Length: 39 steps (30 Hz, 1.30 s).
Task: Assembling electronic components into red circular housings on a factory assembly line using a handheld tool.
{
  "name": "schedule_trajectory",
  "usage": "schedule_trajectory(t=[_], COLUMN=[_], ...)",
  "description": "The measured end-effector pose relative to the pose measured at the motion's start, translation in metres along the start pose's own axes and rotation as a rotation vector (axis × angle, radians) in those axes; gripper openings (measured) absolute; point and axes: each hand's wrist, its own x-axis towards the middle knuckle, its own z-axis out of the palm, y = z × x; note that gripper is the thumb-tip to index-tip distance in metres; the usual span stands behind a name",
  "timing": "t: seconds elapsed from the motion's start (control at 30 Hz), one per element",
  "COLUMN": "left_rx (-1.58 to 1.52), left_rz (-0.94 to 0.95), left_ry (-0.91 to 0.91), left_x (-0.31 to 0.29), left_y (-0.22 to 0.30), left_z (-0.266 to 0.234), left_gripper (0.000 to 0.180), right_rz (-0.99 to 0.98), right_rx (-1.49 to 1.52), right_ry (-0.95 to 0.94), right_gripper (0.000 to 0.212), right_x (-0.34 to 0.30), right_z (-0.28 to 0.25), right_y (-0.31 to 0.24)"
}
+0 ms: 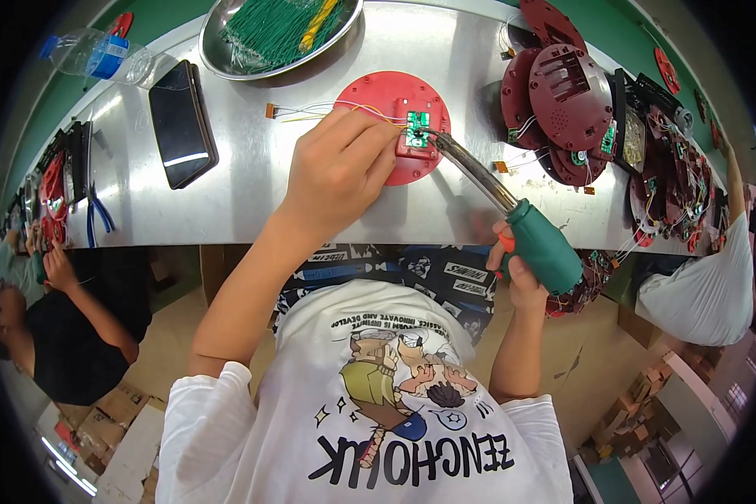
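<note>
My left hand (338,172) is closed in a pinch on thin wires (315,110) at the edge of a small green circuit board (414,141). The board sits on a raised part of a round red plastic disc (378,86) lying on the metal table. From the fingers the white and yellow wires trail left to a small brown connector (270,110). In my right hand (525,281) is a green soldering gun (546,248) with a red trigger. Its long metal barrel slants up to the left, and the tip meets the board close to my left fingertips.
A metal bowl (206,52) of green wires stands at the back, with a dark phone (179,126) and a plastic bottle (101,55) to its left. Stacked dark red discs (571,88) with wired boards crowd the right. Co-workers sit on both sides, one person's hand (60,269) at left.
</note>
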Motion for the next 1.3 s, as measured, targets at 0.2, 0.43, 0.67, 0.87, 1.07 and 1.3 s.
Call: schedule_trajectory(t=[0.2,0.43,0.67,0.87,1.07,1.3], left_rx=[0.006,0.052,0.099,0.411,0.117,-0.249], left_rz=[-0.027,-0.226,-0.157,-0.186,-0.082,-0.152], left_ry=[-0.021,0.071,-0.408,-0.368,-0.359,-0.529], left_x=[-0.001,0.006,0.062,0.127,0.174,0.188], left_y=[0.004,0.015,0.017,-0.002,0.034,0.029], left_z=[-0.002,-0.014,-0.031,0.002,0.051,0.086], left_gripper=[0.017,0.01,0.054,0.053,0.055,0.023], right_rz=[-0.047,-0.089,-0.279,-0.468,-0.47,-0.475], right_rx=[0.018,0.103,0.232,0.493,0.522,0.429], right_ry=[-0.026,0.047,0.169,0.551,0.739,0.755], right_gripper=[0.049,0.05,0.045,0.037,0.034,0.035], right_x=[-0.003,-0.001,0.01,0.028,0.03,0.031], right_z=[-0.005,-0.007,-0.043,-0.064,-0.061,-0.059], right_y=[0.004,0.001,-0.007,-0.005,-0.003,-0.002])
